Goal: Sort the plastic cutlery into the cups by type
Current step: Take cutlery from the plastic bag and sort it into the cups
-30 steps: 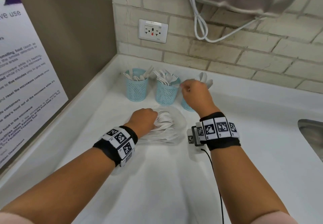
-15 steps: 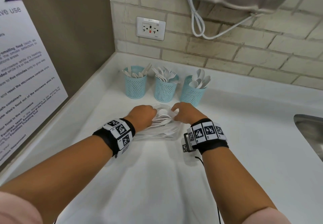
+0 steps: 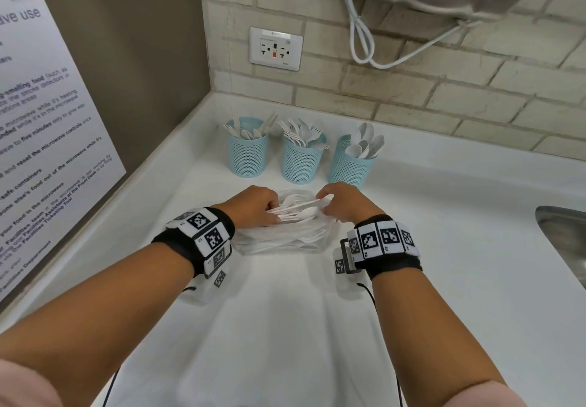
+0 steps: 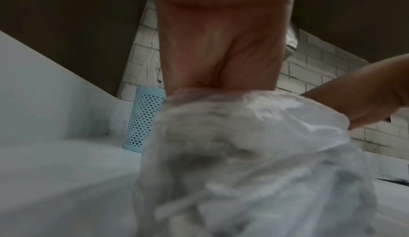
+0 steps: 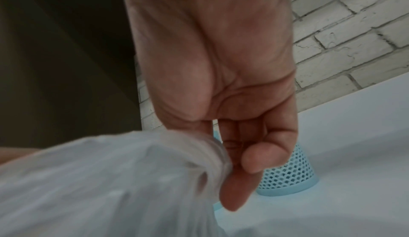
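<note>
Three blue mesh cups stand at the back of the counter: the left cup (image 3: 248, 152) holds knives, the middle cup (image 3: 302, 160) forks, the right cup (image 3: 350, 167) spoons. In front of them lies a clear plastic bag (image 3: 282, 238) of white cutlery. My left hand (image 3: 269, 211) grips a bundle of cutlery (image 3: 295, 213) at the bag's mouth. My right hand (image 3: 325, 205) pinches the end of one long white piece (image 3: 301, 205) from that bundle. In the right wrist view the bag (image 5: 110, 179) bunches against my curled fingers (image 5: 252, 160). What type the piece is cannot be told.
A white countertop (image 3: 301, 327) runs toward me. A sink (image 3: 567, 241) is set in at the right. The brick back wall carries an outlet (image 3: 275, 48) and a looped white cord (image 3: 361, 35). A printed poster (image 3: 47, 137) covers the left wall.
My right hand left the spoon cup, came back down to the bag and now pinches a piece there. The left hand stayed on the bundle.
</note>
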`<action>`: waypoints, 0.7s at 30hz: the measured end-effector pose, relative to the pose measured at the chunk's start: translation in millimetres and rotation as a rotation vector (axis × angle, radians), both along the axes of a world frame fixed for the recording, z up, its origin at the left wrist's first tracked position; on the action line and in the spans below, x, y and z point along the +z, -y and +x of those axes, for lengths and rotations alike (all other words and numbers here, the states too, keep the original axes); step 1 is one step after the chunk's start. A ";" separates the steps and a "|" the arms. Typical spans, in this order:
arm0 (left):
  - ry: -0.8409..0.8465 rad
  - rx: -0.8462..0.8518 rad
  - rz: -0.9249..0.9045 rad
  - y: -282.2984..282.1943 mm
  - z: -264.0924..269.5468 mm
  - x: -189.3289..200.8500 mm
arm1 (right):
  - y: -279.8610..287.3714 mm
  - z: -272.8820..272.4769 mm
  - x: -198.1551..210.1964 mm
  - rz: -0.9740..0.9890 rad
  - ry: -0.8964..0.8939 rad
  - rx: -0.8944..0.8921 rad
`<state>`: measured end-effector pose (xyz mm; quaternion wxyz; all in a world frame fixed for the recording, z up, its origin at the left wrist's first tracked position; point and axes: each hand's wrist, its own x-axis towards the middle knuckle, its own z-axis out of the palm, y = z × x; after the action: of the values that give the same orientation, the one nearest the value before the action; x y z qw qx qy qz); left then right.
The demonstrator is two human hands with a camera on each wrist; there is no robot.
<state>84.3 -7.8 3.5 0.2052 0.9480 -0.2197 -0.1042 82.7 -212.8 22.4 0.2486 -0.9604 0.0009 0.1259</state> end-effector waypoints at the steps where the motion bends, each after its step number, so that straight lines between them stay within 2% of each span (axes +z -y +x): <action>1: -0.024 0.002 -0.007 0.1 0.1 1.3 | 0.4 0.1 -0.3 0.005 -0.002 -0.002; 10: -0.192 -0.005 0.092 5.4 -7.9 6.3 | 2.9 0.3 -1.3 0.040 -0.040 -0.034; 15: -0.214 -0.002 -0.005 10.1 -17.0 9.1 | 5.0 -2.6 -1.2 0.059 -0.044 -0.029; 19: -0.226 -0.050 -0.150 9.9 -17.1 8.5 | 7.0 -3.0 -2.0 0.061 -0.061 -0.036; 21: -0.202 0.002 -0.133 10.6 -15.7 8.9 | 7.2 -2.6 -1.9 0.056 -0.059 -0.036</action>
<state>68.6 -18.4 12.4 0.2889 0.9172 -0.2035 -0.1839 80.1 -220.0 20.5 0.2775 -0.9487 0.0218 0.1496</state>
